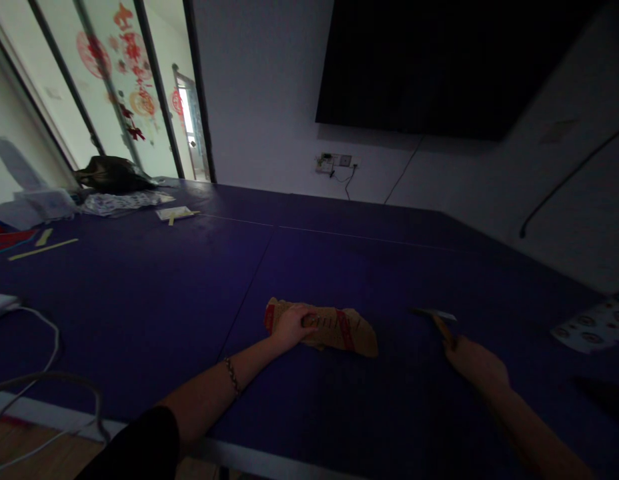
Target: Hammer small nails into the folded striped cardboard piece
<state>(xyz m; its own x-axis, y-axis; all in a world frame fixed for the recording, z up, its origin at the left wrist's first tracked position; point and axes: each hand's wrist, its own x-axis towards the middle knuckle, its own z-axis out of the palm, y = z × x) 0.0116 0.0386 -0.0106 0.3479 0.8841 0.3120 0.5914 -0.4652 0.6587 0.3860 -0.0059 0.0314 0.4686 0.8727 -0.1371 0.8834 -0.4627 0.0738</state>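
Observation:
My left hand [292,327] rests on a piece of brown cardboard [365,333] with red printed bands, which lies flat on the blue table. Its thumb and index finger curl toward each other at the cardboard's upper face; anything small between them is too dim to make out. Beside those fingers runs a row of short, thin dark marks or pins [330,321]. To the right of the cardboard, my right hand [474,363] is closed around the wooden handle of a hammer [442,327]. The hammer's metal head points away from me, just above the table and apart from the cardboard.
The blue table [189,287] has seams across it. At its far left are a black bag [114,175], papers [124,202] and a clear plastic box [44,205]. White cables [54,333] hang over the left edge. A patterned sheet [592,327] lies at right.

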